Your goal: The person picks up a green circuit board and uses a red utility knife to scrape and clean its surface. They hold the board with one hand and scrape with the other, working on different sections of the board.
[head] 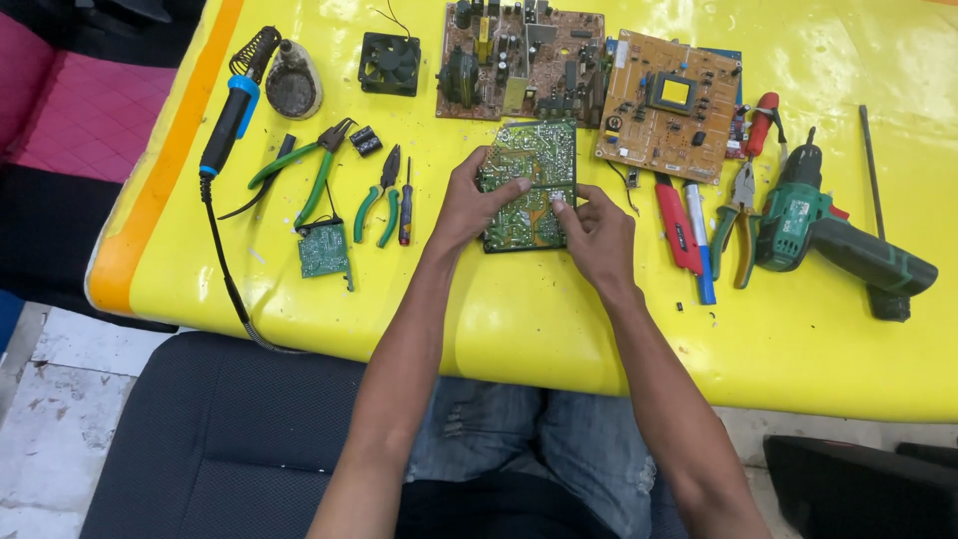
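A green circuit board (pixel 529 185) lies solder side up on the yellow table (pixel 519 309), held between both hands. My left hand (pixel 467 203) grips its left edge, thumb across the board's face. On the right edge my right hand (pixel 596 235) holds it, thumb resting on the board. Both forearms reach up from the bottom of the view.
Two brown component boards (pixel 519 60) (pixel 669 105) lie beyond it. Left: soldering iron (pixel 228 120), black fan (pixel 389 63), green-handled pliers (pixel 317 172), cutters (pixel 377 205), small green board (pixel 323 250). Right: red tool (pixel 679 230), blue pen (pixel 701 245), pliers (pixel 736 215), green drill (pixel 828 235).
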